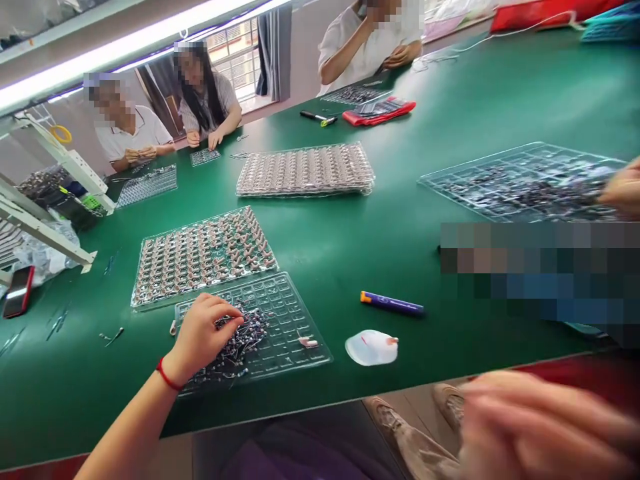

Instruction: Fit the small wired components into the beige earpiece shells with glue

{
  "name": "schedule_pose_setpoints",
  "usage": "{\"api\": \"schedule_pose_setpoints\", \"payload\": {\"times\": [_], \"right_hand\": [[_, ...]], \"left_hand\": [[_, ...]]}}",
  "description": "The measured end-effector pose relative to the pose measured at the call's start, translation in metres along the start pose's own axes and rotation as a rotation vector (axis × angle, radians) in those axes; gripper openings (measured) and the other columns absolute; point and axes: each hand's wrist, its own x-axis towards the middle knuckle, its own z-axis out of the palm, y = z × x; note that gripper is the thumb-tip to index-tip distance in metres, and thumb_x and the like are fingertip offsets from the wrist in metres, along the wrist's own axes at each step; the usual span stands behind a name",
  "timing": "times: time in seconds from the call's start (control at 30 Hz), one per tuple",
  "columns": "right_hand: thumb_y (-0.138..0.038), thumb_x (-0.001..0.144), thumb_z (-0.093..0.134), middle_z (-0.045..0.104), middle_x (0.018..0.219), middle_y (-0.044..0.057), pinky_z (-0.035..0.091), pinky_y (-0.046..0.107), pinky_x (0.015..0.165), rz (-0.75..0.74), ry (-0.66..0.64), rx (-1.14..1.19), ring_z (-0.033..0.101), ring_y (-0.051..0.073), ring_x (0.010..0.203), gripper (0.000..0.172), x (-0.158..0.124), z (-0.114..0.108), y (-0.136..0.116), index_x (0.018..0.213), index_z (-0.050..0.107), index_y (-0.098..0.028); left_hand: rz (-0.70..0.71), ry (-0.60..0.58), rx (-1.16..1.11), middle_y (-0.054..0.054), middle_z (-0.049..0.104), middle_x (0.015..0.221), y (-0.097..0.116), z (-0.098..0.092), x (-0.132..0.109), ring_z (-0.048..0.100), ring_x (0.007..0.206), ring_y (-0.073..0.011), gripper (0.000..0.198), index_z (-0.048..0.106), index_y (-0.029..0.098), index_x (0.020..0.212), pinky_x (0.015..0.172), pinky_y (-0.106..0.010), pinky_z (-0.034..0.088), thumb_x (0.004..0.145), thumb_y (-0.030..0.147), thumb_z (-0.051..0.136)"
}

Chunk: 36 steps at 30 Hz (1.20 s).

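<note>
My left hand (pixel 206 333), with a red string at the wrist, reaches over a clear compartment tray (pixel 293 313). Its thumb and forefinger come together at a heap of small dark wired parts (pixel 250 333); whatever lies between the fingertips is too small to make out. A small pale pink piece (pixel 309 342) lies in the tray's right side. Close to the camera at lower right, my right hand (pixel 540 427) is raised off the table edge and smeared by motion, its fingers bent. Whether it holds anything does not show.
Behind the tray stands another filled with pinkish parts (pixel 200 253); farther back is a stack of filled trays (pixel 305 170). A purple marker (pixel 393 304) and a white pad (pixel 371 348) lie right. Another person's hand (pixel 623 190) is at a right-hand tray (pixel 525 157). Several people sit opposite.
</note>
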Motion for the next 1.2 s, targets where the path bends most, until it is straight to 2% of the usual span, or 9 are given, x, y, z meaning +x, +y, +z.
{"api": "schedule_pose_setpoints", "payload": {"times": [0.07,0.13,0.2,0.33,0.5,0.7,0.8,0.97,1.2], "right_hand": [[-0.019,0.082,0.062,0.064,0.092,0.007,0.056,0.038,0.066,-0.281,-0.24,0.139,0.065,0.023,0.076,0.032,-0.011,0.015,-0.02,0.111,0.059,-0.031],[-0.007,0.086,0.052,0.067,0.09,0.005,0.057,0.029,0.071,-0.334,-0.383,0.199,0.067,0.018,0.079,0.031,-0.013,0.04,-0.034,0.111,0.058,-0.025],[-0.009,0.092,0.044,0.067,0.092,0.006,0.057,0.027,0.073,-0.328,-0.393,0.123,0.068,0.017,0.082,0.024,-0.008,0.066,-0.041,0.108,0.057,-0.021],[-0.008,0.095,0.038,0.065,0.091,0.009,0.056,0.032,0.073,-0.311,-0.439,0.023,0.065,0.02,0.082,0.026,0.009,0.108,-0.046,0.105,0.06,-0.017],[-0.01,0.093,0.043,0.056,0.073,0.007,0.049,0.033,0.063,-0.322,-0.534,-0.07,0.055,0.02,0.067,0.028,0.026,0.14,-0.049,0.07,0.057,-0.019],[-0.015,0.095,0.039,0.053,0.071,0.006,0.046,0.031,0.063,-0.316,-0.563,-0.094,0.053,0.018,0.065,0.032,0.029,0.149,-0.045,0.067,0.054,-0.019],[-0.016,0.096,0.037,0.053,0.07,0.005,0.045,0.03,0.06,-0.303,-0.559,-0.092,0.054,0.017,0.061,0.033,0.029,0.151,-0.042,0.067,0.054,-0.019],[-0.017,0.096,0.037,0.054,0.07,0.005,0.047,0.03,0.061,-0.295,-0.527,-0.052,0.056,0.017,0.061,0.032,0.031,0.152,-0.042,0.069,0.055,-0.018],[-0.018,0.096,0.04,0.058,0.078,0.005,0.05,0.029,0.065,-0.283,-0.463,0.043,0.059,0.017,0.068,0.024,0.036,0.135,-0.047,0.078,0.056,-0.019]], "left_hand": [[-0.01,-0.067,0.009,-0.001,0.071,0.082,0.006,0.004,0.005,0.059,0.081,-0.0188,0.006,0.072,0.024,0.081,0.076,-0.033,0.047,0.084,0.024,0.067],[-0.037,-0.087,0.034,-0.002,0.069,0.082,0.006,0.007,0.01,0.058,0.081,-0.0188,0.006,0.073,0.023,0.08,0.075,-0.033,0.046,0.083,0.023,0.067],[-0.075,-0.064,0.058,-0.002,0.068,0.081,0.002,0.007,0.015,0.058,0.081,-0.0188,0.007,0.073,0.023,0.08,0.076,-0.033,0.046,0.084,0.023,0.067],[-0.15,0.004,0.111,-0.002,0.069,0.081,-0.02,-0.001,0.024,0.06,0.083,-0.0192,0.009,0.072,0.021,0.079,0.08,-0.034,0.045,0.085,0.023,0.065],[-0.265,0.088,0.222,-0.005,0.071,0.082,-0.053,-0.019,0.037,0.062,0.085,-0.0213,0.013,0.073,0.018,0.08,0.081,-0.036,0.045,0.085,0.021,0.062],[-0.371,0.074,0.312,-0.005,0.073,0.083,-0.082,-0.031,0.058,0.064,0.085,-0.0205,0.015,0.073,0.018,0.08,0.084,-0.035,0.048,0.086,0.022,0.061],[-0.394,0.016,0.341,-0.005,0.071,0.09,-0.088,-0.026,0.076,0.064,0.089,-0.0192,0.015,0.07,0.017,0.087,0.086,-0.038,0.05,0.089,0.027,0.06],[-0.419,-0.048,0.394,-0.008,0.063,0.115,-0.092,-0.01,0.112,0.062,0.099,-0.0202,0.025,0.061,0.017,0.111,0.087,-0.042,0.052,0.093,0.034,0.056],[-0.496,-0.109,0.447,-0.01,0.059,0.123,-0.102,-0.006,0.145,0.06,0.104,-0.0225,0.03,0.058,0.018,0.118,0.088,-0.044,0.052,0.092,0.033,0.056]]}}
